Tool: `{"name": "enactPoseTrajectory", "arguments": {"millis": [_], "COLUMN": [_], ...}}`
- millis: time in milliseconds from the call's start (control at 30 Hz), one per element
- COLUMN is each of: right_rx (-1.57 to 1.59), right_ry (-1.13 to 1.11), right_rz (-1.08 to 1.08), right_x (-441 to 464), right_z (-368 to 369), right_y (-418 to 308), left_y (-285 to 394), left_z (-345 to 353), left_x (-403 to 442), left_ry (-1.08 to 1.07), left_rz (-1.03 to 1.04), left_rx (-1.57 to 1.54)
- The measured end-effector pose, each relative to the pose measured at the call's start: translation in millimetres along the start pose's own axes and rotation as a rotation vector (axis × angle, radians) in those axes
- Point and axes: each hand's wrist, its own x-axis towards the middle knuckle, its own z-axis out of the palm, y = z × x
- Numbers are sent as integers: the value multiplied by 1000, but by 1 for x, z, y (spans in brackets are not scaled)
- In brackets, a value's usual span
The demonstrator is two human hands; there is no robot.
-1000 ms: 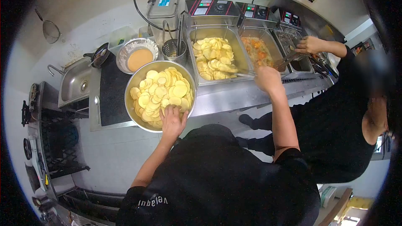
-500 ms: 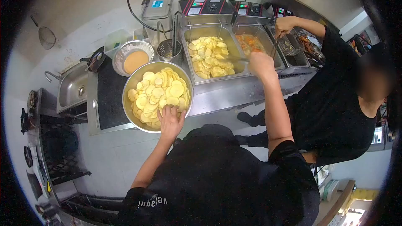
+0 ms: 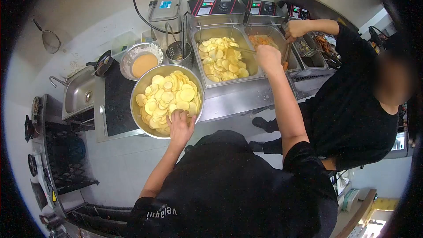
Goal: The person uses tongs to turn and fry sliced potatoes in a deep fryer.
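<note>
My left hand (image 3: 180,126) rests with fingers spread on raw potato slices (image 3: 165,97), at the near side of a big steel bowl (image 3: 133,113). Closed around the handle of a long metal utensil (image 3: 242,50) is my right hand (image 3: 269,57), above the divide between two fryer tanks. The utensil reaches left into the first fryer (image 3: 257,74), where its tip is hard to make out among more potato slices (image 3: 220,60) in oil.
Left of the fryer stand a perforated steel cylinder (image 3: 187,58), a bowl of orange-beige batter (image 3: 144,65) and a sink (image 3: 77,99). The second fryer holds orange bubbling food (image 3: 263,40). On the right, a co-worker's hand (image 3: 298,29) grips a tool over the fryers.
My right hand has shifted slightly up and left with the utensil, which now shows more clearly. My left hand stays on the slices. The co-worker's hand has moved a little left.
</note>
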Motion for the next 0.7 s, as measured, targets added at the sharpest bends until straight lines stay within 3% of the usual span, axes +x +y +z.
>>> {"name": "enactPoseTrajectory", "arguments": {"millis": [300, 400, 700], "right_rx": [40, -15, -9], "right_ry": [-117, -170, -50], "right_rz": [101, 42, 89], "right_x": [-42, -45, -22], "right_z": [-32, -25, -6], "right_y": [-2, -18, -27], "left_y": [-12, -25, -55], "left_z": [-8, -20, -22], "left_x": [-4, -7, -13], "left_ry": [28, 58, 44], "left_rz": [37, 53, 18], "left_rx": [-115, -85, -28]}}
